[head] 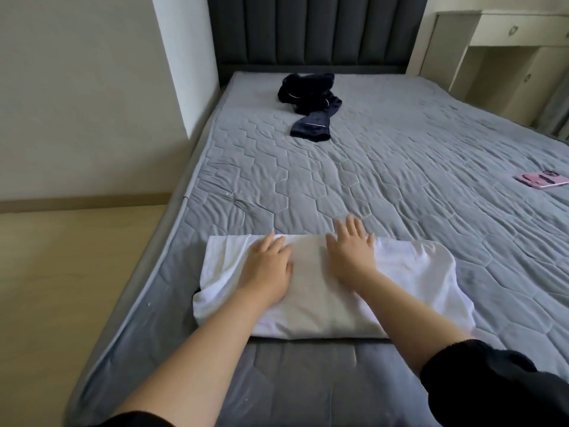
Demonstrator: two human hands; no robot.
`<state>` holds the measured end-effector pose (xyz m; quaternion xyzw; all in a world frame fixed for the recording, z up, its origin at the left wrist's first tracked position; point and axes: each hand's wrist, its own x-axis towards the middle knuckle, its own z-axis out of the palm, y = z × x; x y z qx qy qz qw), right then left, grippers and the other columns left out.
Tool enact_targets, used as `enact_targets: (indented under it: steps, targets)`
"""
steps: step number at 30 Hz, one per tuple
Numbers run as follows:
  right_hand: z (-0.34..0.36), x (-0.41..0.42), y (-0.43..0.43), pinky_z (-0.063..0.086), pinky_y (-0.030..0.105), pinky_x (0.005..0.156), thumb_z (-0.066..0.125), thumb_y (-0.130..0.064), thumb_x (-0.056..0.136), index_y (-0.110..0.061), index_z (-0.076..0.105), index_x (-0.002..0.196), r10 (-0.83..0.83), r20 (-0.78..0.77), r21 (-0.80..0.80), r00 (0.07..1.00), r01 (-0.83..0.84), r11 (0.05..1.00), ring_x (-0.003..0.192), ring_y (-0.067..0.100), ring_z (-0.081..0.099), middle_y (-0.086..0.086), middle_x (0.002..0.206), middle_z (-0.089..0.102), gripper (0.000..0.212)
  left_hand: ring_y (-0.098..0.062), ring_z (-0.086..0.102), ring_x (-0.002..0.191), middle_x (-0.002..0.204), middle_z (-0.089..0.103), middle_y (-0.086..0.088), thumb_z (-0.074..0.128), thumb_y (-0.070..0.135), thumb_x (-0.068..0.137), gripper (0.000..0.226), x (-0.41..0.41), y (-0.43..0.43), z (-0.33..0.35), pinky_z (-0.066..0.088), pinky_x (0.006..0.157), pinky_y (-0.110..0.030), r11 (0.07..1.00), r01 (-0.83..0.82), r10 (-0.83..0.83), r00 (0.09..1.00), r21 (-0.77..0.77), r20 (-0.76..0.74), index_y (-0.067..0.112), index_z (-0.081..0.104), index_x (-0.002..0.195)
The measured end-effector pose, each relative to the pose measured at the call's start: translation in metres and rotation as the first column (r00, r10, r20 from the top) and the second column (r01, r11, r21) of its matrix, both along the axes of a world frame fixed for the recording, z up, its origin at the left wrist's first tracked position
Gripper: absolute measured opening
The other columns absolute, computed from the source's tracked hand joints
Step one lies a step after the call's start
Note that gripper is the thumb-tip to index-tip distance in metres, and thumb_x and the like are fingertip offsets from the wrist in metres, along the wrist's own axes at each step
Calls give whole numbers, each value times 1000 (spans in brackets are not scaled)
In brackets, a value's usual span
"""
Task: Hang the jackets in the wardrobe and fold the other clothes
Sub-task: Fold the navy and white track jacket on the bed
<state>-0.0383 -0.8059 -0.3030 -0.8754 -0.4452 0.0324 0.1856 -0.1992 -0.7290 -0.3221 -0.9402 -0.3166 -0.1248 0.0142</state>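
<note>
Lying near the foot edge of the bed, a white garment (332,285) is folded into a broad rectangle, its right end rumpled and its left end flatter, with a small dark scrap showing under its lower left corner. Both hands rest palm-down on its far half: the left hand (267,266) sits left of the middle with fingers straight and close together, reaching the far fold, and the right hand (351,248) lies just right of the middle with fingers straight and slightly spread, the tips passing over the far edge onto the grey quilted mattress cover (400,167). Neither hand pinches or curls round the cloth; they press flat on it. Black sleeves cover the upper forearms at the bottom of the view. Well apart, up near the dark padded headboard (314,29), a crumpled navy garment (311,103) with thin pale piping lies in a heap. A pink phone-like item (542,180) lies on the bed's right side. A pale cabinet (505,57) stands beyond the right edge.
</note>
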Motion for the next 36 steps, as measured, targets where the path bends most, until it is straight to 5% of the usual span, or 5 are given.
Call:
enact_targets:
  steps: [7,14,19,28,36]
  targets:
    - [-41,-60,-1,5,46,115,28,-41,98,-22,27,146,119,105,-37,987,-115,993,146,19,8,4,158,14,52,-31,56,102,106,63,-10,56,37,88,28,-60,60,27,43,80,-33,745,-496,604,785,-446,135,11,63,96]
    - [-42,-62,2,6,45,115,27,-40,98,-22,27,146,113,113,-49,987,-108,993,145,20,9,4,158,15,51,-23,61,99,109,65,-7,65,57,78,63,-70,72,23,41,70,-25,513,-375,659,748,-772,74,5,62,113]
    - [-39,-62,2,7,45,116,25,-40,99,-22,25,146,122,114,-59,986,-116,992,145,20,7,3,158,13,51,-10,31,45,41,33,8,71,32,80,51,-66,68,24,21,36,-17,477,-281,635,766,-833,105,18,32,51]
    - [-41,-62,3,6,44,115,26,-40,98,-22,26,146,114,127,-64,985,-107,992,145,19,7,2,158,13,51,-38,62,95,110,60,-28,48,6,90,29,-89,98,20,41,64,-34,297,-342,864,494,-892,98,-8,56,114]
    - [-42,-62,3,6,44,115,26,-40,98,-22,26,146,112,142,-74,984,-102,992,145,20,7,2,158,14,51,-32,50,119,136,49,-17,40,62,89,76,-84,91,20,41,88,-32,352,-501,747,660,-791,-87,4,43,137]
